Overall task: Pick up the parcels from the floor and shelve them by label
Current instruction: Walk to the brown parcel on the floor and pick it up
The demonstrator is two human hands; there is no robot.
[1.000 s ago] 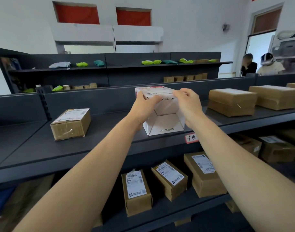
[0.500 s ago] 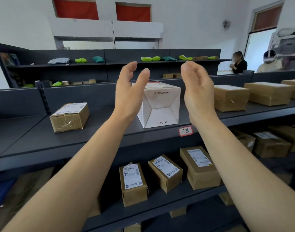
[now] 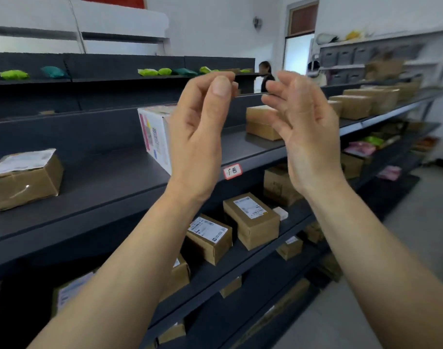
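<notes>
A white parcel (image 3: pixel 155 137) with a printed label stands on the dark top shelf (image 3: pixel 109 182), partly hidden behind my left hand. My left hand (image 3: pixel 200 132) is raised in front of it, fingers loosely curled, holding nothing. My right hand (image 3: pixel 301 127) is raised beside it, fingers apart and empty. Both hands are off the parcel. A small white tag with red border (image 3: pixel 232 171) is stuck on the shelf's front edge below the hands.
Brown cardboard parcels sit on the top shelf at left (image 3: pixel 24 178) and right (image 3: pixel 263 123), and several more on lower shelves (image 3: pixel 251 220). A second rack (image 3: pixel 119 79) with green bags stands behind. A person (image 3: pixel 265 74) stands far back. Grey floor (image 3: pixel 404 248) lies to the right.
Both hands let go of the white parcel, which stays on the top shelf, and pulled back and up. The view has turned right, along the rack.
</notes>
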